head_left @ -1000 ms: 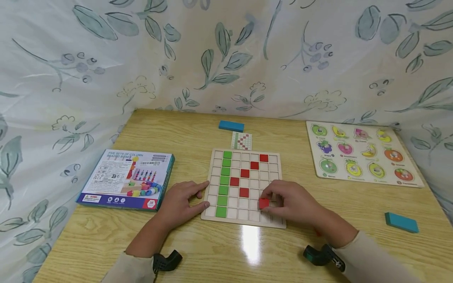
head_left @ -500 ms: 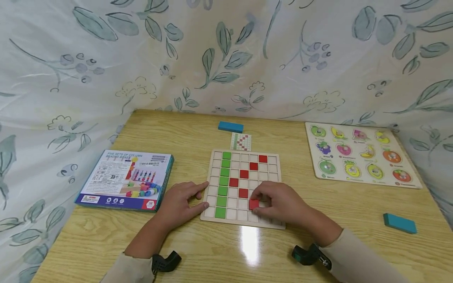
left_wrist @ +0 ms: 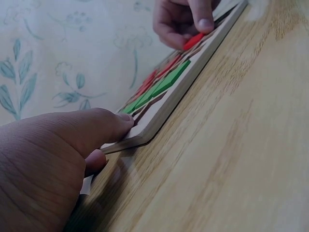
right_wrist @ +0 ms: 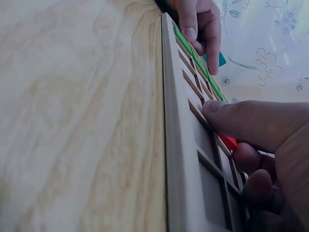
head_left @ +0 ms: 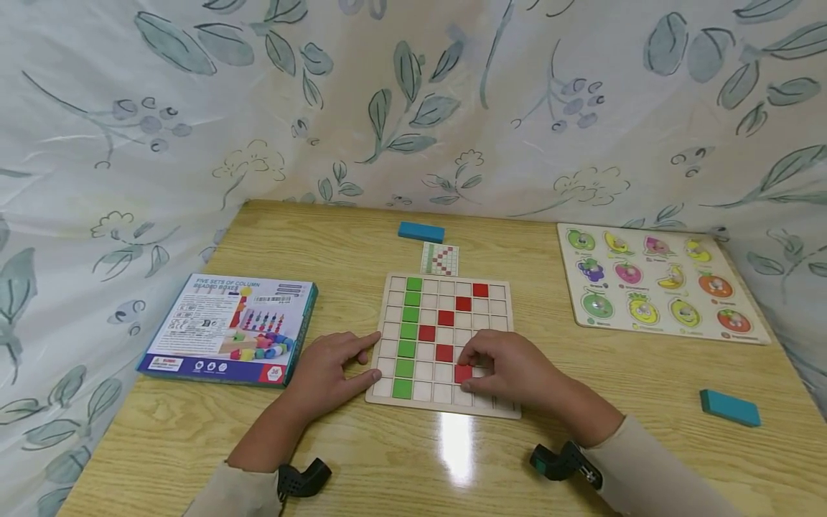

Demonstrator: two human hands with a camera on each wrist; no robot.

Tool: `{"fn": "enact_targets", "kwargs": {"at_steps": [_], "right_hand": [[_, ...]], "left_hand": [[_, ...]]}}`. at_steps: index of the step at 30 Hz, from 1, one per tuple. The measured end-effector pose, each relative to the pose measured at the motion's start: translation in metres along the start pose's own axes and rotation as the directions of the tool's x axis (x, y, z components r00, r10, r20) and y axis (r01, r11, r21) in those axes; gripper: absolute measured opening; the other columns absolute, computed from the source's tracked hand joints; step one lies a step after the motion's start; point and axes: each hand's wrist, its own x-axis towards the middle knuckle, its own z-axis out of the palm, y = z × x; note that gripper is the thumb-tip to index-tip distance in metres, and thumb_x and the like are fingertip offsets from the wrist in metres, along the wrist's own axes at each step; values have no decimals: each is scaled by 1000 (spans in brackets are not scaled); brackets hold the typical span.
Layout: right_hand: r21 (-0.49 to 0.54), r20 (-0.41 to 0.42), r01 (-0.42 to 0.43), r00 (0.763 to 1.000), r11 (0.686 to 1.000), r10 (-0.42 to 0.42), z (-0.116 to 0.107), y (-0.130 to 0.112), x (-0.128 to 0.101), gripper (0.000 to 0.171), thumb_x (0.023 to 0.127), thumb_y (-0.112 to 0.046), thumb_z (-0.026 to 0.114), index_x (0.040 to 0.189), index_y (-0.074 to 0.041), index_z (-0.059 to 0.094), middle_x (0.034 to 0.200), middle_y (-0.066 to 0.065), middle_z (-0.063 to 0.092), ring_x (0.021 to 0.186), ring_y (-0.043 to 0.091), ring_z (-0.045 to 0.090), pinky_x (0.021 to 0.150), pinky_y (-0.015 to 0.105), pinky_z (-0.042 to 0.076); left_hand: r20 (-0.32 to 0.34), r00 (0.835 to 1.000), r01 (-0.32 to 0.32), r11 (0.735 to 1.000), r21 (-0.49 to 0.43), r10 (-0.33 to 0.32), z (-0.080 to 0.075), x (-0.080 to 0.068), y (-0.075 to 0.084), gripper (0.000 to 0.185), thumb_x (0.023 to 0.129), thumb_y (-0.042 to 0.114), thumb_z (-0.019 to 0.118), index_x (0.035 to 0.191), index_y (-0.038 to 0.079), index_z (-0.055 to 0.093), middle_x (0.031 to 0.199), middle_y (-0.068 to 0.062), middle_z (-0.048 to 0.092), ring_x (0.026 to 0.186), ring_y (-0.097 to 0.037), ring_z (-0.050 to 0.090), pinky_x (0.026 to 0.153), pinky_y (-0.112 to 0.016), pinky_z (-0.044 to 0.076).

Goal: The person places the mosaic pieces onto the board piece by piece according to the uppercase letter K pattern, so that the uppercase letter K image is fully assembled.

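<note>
A wooden grid board [head_left: 510, 309] lies on the table with a column of green square tiles [head_left: 405, 349] and several red tiles [head_left: 446, 318] in slanting lines. My right hand [head_left: 513, 366] pinches a red square tile [head_left: 463, 374] between thumb and fingers, at a cell in the second row from the near edge. In the right wrist view, the thumb tip presses close to the grid, partly covering that red tile [right_wrist: 227, 141]. My left hand [head_left: 332, 373] touches the board's left edge with thumb and index finger extended, the thumb on the rim in the left wrist view.
Behind the board lies a small pattern card [head_left: 441, 259], with a blue block [head_left: 421, 231] beyond it. A beaded-boxes package [head_left: 229, 327] is at left. At right are a fruit puzzle board [head_left: 665, 280] and a teal block [head_left: 731, 408]. A leaf-patterned curtain [head_left: 413, 108] hangs behind.
My right hand has moved the red tile left by about one cell, mostly in the first half second, and has since stayed nearly still. The left hand has kept its place.
</note>
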Motion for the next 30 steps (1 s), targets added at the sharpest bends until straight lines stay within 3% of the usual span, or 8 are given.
{"fn": "enact_targets", "kwargs": {"at_steps": [8,17,24,30], "right_hand": [[19,-5,27,1000,999,-27,0,3,-2,26,83,-27,95,101,-29,76,93,-18,64,83,7,56,77,28,50],[62,-25,67,998,996,-66,-5,8,-10,30,87,-30,92,113,-24,79,101,-13,66,77,7,55,70,26,48],[84,-123,71,991,994,-60,-12,17,-29,35,85,-24,93,117,-22,79,100,-9,65,80,8,56,67,24,50],[90,-141,49,989,995,-36,-24,29,-52,38,84,-20,94,118,-24,78,97,-10,64,77,7,55,65,24,49]], "left_hand": [[22,1000,19,1000,1,-19,1,1,0,54,91,35,86,140,17,74,90,18,57,76,-5,43,73,-32,39],[20,1000,17,1000,-9,-17,1,0,1,55,91,35,86,140,16,73,90,17,57,76,-5,44,73,-32,39],[16,1000,13,1000,-9,-13,1,0,0,55,91,35,86,140,16,73,90,17,57,75,-5,44,73,-32,39],[21,1000,21,1000,-10,-21,-1,0,1,54,91,34,86,141,16,73,90,17,57,76,-5,44,74,-32,40]]}}
